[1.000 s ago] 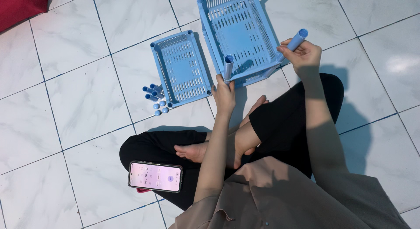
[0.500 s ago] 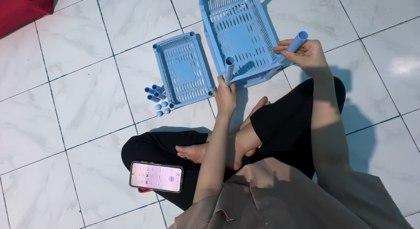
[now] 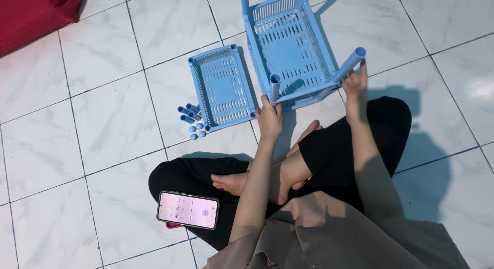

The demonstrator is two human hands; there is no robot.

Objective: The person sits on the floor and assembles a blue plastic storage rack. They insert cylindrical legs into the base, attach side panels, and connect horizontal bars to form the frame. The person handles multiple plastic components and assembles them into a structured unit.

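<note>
A light blue plastic basket tray (image 3: 288,42) stands on the tiled floor in front of my crossed legs. Blue tube legs rise from its near corners. My left hand (image 3: 269,119) grips the near left tube (image 3: 275,87). My right hand (image 3: 355,86) is closed on the near right tube (image 3: 350,64), which leans outward to the right. A second, smaller blue basket tray (image 3: 222,87) lies flat just left of the first.
Several short blue tubes and round caps (image 3: 191,119) lie in a cluster left of the smaller tray. A phone with a lit screen (image 3: 188,210) rests on my left knee. A red cloth (image 3: 31,14) fills the top left corner.
My right hand has brought its blue tube down from the air onto the tray's near right corner. My left hand has stayed on the near left tube.
</note>
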